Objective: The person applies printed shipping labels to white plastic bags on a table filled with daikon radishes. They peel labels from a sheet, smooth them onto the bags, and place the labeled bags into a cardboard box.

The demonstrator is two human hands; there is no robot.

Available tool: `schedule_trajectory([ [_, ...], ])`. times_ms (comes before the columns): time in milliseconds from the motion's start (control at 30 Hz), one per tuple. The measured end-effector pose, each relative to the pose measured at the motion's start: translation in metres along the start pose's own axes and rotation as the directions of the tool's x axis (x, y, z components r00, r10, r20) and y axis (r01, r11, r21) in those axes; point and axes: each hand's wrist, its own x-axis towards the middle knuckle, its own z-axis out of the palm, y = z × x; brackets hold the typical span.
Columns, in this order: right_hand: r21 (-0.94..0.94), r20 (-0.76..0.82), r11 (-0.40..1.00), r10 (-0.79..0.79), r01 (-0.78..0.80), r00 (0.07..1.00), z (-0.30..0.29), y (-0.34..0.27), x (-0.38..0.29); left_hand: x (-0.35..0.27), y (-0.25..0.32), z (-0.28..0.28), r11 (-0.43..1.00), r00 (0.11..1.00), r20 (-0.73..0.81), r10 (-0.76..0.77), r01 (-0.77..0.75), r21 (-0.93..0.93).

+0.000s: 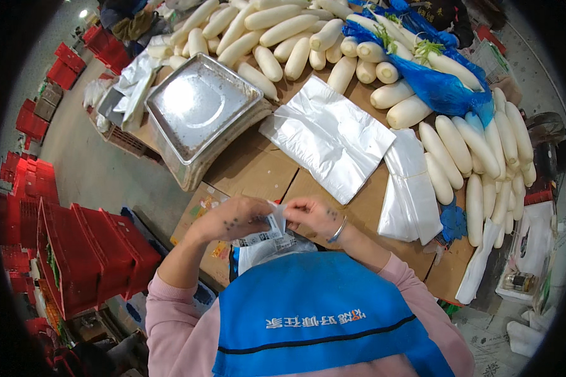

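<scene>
My left hand [238, 217] holds a strip of printed white labels [259, 238] close in front of my chest. Against the strip's right end, my right hand [311, 217] pinches a piece of it between thumb and fingers; a metal bracelet is on that wrist. Beneath the strip lies crumpled clear plastic [283, 247]. Beyond my hands a stack of clear plastic bags [330, 136] is spread on the cardboard-covered table [250, 172], with a banded bundle of bags [408, 188] to its right. White radishes [283, 28] are heaped across the far side and right.
A scale with a metal tray [203, 106] stands at the table's left. A blue plastic bag [424, 80] with leafy radishes lies far right. Red crates [94, 254] stand on the floor at left. A white foam box [523, 264] is at right. Other people are at the far edge.
</scene>
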Motion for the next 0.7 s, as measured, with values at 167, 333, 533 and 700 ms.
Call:
schedule_trajectory([
  [167,0.219,-0.415,0.968,-0.024,0.126,0.909,-0.089,0.019,-0.002,-0.046,-0.044,-0.033,0.835,0.950,-0.073,-0.303,0.228,-0.500],
  [333,-0.931,-0.247,0.335,-0.870,0.143,0.426,-0.110,-0.018,0.005,-0.116,-0.070,-0.046,0.754,0.646,-0.578,-0.498,-0.007,-0.657],
  [533,-0.979,0.203,-0.111,-0.537,0.171,0.819,-0.133,0.019,0.002,-0.113,-0.064,-0.053,0.769,0.579,-0.655,-0.486,-0.073,-0.635],
  [700,-0.998,0.003,0.048,-0.444,0.027,0.896,-0.119,-0.006,-0.008,-0.067,-0.061,-0.042,0.739,0.667,-0.550,-0.503,0.002,-0.674],
])
